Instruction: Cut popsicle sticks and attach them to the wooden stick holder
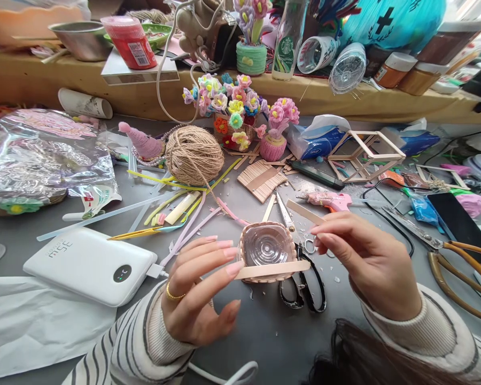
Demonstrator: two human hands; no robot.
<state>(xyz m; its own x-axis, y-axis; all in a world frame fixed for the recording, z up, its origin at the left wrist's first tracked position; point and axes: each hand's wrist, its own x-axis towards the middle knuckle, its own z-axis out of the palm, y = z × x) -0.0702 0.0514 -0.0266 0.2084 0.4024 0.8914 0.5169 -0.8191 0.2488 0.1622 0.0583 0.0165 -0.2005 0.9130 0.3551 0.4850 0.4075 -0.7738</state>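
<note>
while the right hand pinches a craft stick, the spread left hand touches another stick on a container.

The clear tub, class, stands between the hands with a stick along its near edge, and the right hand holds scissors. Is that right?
The scissors are wrong: the head view shows them on the table, while the right hand holds a stick. The tub is between that and the left hand, another stick along its near edge.

Starbucks on bottle, cross on bag
</note>
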